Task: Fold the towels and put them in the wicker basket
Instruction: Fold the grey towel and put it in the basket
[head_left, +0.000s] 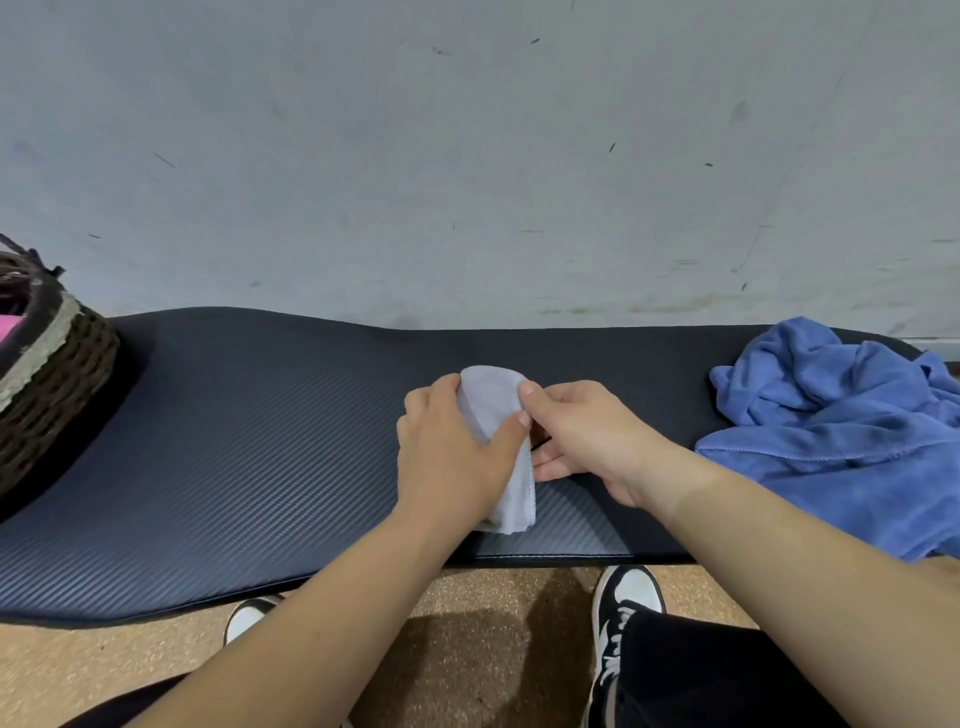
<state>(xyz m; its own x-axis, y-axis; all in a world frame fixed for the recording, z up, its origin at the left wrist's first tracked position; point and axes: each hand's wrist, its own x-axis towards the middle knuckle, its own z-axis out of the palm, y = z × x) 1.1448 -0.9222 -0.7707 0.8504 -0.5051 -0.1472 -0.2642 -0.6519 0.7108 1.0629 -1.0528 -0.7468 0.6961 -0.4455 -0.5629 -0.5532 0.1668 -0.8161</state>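
Observation:
A small pale grey towel (492, 402), folded into a narrow strip, lies in the middle of the black padded bench (249, 441). My left hand (449, 452) lies over its left side and grips it, thumb across the cloth. My right hand (582, 441) pinches the towel's right edge between thumb and fingers. A crumpled blue towel (836, 426) lies unfolded at the bench's right end. The dark wicker basket (57, 374) stands at the far left end, with something pink inside it.
A grey wall runs close behind the bench. Below the bench's front edge are a tan floor and my two black-and-white shoes (623, 618). Bare bench surface stretches between the basket and my hands.

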